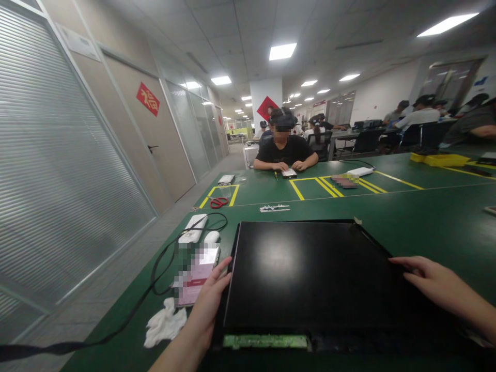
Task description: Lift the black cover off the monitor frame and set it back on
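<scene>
The screen (306, 279) lies between the two sets of fingers, over the surface (445, 212). The left fingers (223, 267) pinch its left edge; the right fingers (405, 261) pinch its right edge, their undersides hidden. With both sides in hand, the handling looks under way, and release is not yet done. A green strip (267, 341), nearer the body than the fingers, lies uncovered. Whether the screen is fully fixed I cannot tell. The cloth (166, 323), left of the left fingers, is untouched.
</scene>
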Tool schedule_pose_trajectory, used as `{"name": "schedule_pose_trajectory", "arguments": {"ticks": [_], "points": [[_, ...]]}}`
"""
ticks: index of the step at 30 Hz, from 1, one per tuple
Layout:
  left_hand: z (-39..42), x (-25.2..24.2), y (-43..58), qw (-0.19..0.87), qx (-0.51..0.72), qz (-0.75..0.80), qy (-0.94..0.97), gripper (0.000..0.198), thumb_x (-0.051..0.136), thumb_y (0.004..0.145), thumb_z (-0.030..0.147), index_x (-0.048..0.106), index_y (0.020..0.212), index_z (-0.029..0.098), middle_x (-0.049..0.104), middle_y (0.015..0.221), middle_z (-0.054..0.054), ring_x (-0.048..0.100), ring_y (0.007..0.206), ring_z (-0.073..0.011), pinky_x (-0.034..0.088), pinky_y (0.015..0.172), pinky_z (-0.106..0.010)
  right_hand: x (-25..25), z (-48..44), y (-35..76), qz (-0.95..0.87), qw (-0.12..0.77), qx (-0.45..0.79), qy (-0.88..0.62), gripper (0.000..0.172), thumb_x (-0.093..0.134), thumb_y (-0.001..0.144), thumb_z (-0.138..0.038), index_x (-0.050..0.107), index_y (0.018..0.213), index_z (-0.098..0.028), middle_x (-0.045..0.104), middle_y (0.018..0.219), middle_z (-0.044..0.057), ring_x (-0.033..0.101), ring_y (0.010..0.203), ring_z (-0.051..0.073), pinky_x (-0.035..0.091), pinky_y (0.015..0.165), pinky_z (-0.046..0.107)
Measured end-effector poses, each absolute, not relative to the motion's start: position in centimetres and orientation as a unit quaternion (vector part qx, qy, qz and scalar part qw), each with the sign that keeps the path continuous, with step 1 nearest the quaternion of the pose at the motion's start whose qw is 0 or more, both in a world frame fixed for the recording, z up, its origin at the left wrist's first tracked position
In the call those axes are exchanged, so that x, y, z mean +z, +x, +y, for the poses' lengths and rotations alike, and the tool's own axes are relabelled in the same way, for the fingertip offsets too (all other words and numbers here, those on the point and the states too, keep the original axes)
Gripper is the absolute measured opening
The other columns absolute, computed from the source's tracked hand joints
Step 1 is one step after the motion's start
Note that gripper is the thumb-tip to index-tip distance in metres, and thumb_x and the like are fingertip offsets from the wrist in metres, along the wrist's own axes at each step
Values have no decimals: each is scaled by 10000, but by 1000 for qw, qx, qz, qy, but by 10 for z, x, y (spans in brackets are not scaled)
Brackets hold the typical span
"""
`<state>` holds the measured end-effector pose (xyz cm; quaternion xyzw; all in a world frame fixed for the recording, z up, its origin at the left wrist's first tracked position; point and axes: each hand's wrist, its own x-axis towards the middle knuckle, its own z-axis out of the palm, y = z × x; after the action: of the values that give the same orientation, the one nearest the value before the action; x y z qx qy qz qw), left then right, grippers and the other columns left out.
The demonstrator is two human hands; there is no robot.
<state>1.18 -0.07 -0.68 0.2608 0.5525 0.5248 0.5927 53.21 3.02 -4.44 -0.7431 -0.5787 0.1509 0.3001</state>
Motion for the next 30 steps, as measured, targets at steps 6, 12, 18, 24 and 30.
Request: {"name": "schedule_pose_trajectory", "arguments": {"ticks": [6, 12, 18, 24, 30], "points": [[-11, 7, 18, 617, 514, 532, 268, 814, 793, 713, 239, 463, 1455, 301, 780, 1063, -62, 761, 687, -234, 576, 554, -307, -46, 30, 533, -583, 314, 151, -734, 408, 558, 541, -513, 774, 838, -336, 758, 895, 62, 700, 774, 335, 566, 720, 490], [-10, 8, 20, 593, 507, 544, 310, 631, 817, 729, 377, 637, 1315, 228, 787, 1052, -82, 760, 901, -276, 599, 778, -353, -38, 28, 524, -580, 308, 154, -738, 453, 558, 514, -545, 765, 836, -303, 752, 899, 90, 701, 785, 338, 570, 731, 487], [-13, 10, 21, 573, 563, 512, 305, 459, 777, 736, 348, 746, 1168, 196, 733, 1230, -93, 604, 1267, -305, 458, 1090, -389, -37, 28, 524, -580, 298, 159, -741, 509, 544, 525, -540, 771, 878, -253, 752, 968, 111, 708, 864, 322, 565, 805, 451], [-22, 20, 26, 595, 555, 480, 328, 627, 828, 694, 327, 680, 1289, 198, 678, 1328, -100, 563, 1306, -346, 424, 1128, -450, -45, 30, 529, -584, 305, 144, -739, 472, 559, 532, -527, 773, 865, -271, 753, 969, 96, 711, 849, 314, 572, 781, 442], [-25, 15, 26, 594, 557, 465, 347, 741, 846, 672, 301, 618, 1371, 213, 636, 1385, -115, 548, 1316, -368, 436, 1116, -482, -48, 31, 529, -575, 332, 149, -733, 429, 574, 511, -534, 776, 801, -291, 758, 947, 86, 713, 869, 330, 576, 783, 453]]}}
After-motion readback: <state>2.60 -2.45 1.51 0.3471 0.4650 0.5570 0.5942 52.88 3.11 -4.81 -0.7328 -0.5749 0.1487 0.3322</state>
